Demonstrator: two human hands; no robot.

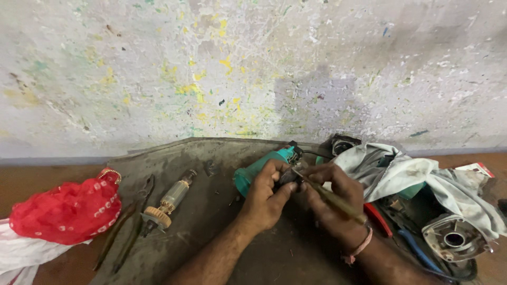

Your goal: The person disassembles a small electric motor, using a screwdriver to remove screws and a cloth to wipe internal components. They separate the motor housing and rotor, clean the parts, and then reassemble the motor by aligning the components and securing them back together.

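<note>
— Near the back edge of the dark mat [211, 158], where is the work?
— At its middle. The left hand [266, 198] is wrapped around the teal tool body [259, 168], and the right hand [330, 198] pinches a thin rod-like tool [330, 196], its tip at the tool body's dark end.

— Which way does the tool body run?
— Its long axis goes from lower left up to upper right, rounded end toward the mat's left, black cable end toward the painted wall [253, 68]. The rod slants the other way, from the tip at upper left down to the right wrist.

— And the motor rotor [171, 200]?
— Left of the hands, well apart, lying on the same slant, its toothed wheel at the lower left. Pliers [129, 221] lie just beside it, toward the mat's left edge.

— Any open room?
— Bare mat shows between the rotor and the left forearm, and below the hands. The right side is crowded: a pale rag [412, 174] over parts, a round metal housing [454, 240], a blue-handled tool [414, 248]. A red cloth [66, 211] sits off the mat's left edge.
</note>
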